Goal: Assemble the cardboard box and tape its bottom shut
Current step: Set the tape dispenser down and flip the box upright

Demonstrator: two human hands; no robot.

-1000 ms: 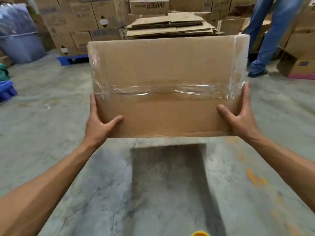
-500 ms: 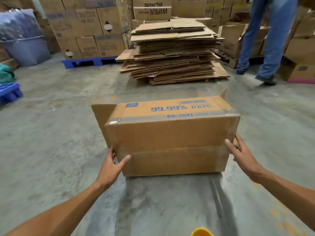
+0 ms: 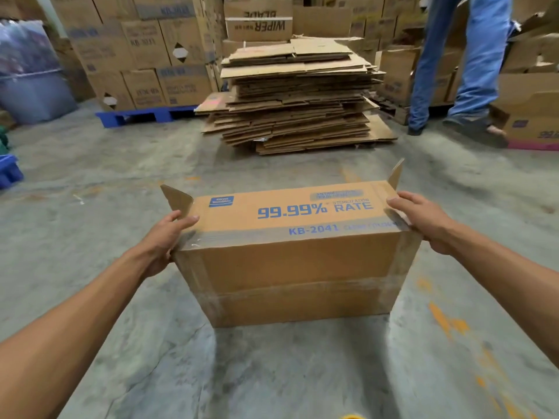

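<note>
The cardboard box [image 3: 290, 261] lies on its side on the concrete floor. Its bottom faces me, with clear tape [image 3: 302, 287] along the seam and round the edges. The top face carries blue print reading "99.99% RATE". At the far end two open flaps [image 3: 177, 198] stick up. My left hand [image 3: 165, 237] grips the box's upper left corner, thumb on the top face. At the upper right corner, the fingers of my right hand [image 3: 423, 219] curl over the top edge.
A stack of flattened cartons [image 3: 296, 98] sits just beyond the box. A person in jeans [image 3: 465, 62] stands at the back right among open boxes. Stacked cartons on a blue pallet [image 3: 142, 114] and a grey bin [image 3: 33, 92] line the back left.
The box went from held up in the air with its taped bottom towards me, down onto the floor on its side. Both hands moved from its lower sides to its upper corners.
</note>
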